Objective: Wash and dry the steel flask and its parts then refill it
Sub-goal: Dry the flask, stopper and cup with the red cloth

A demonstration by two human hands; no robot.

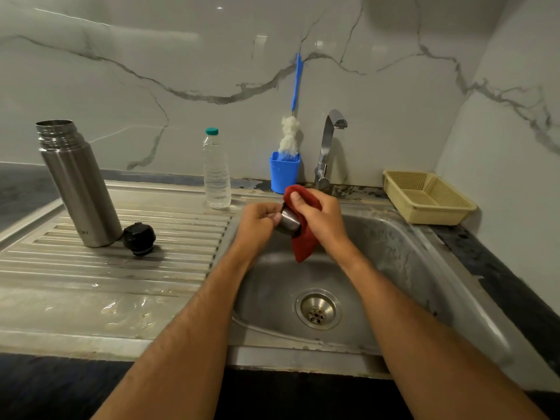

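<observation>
Flask (79, 184) upright, open-mouthed, on the ribbed drainer at far left; black stopper (139, 239) just beside its base. Water bottle (216, 171) behind. Over the sink (403, 247), my left hand (257, 225), fingers curled, pinches the steel cup (288, 222). My right hand (321, 218), fingers closed round a red cloth (306, 241), presses it against the cup. Blue holder with brush (285, 174), tap (328, 147), yellow basket (427, 197) on the dark bench. Marble wall behind.
</observation>
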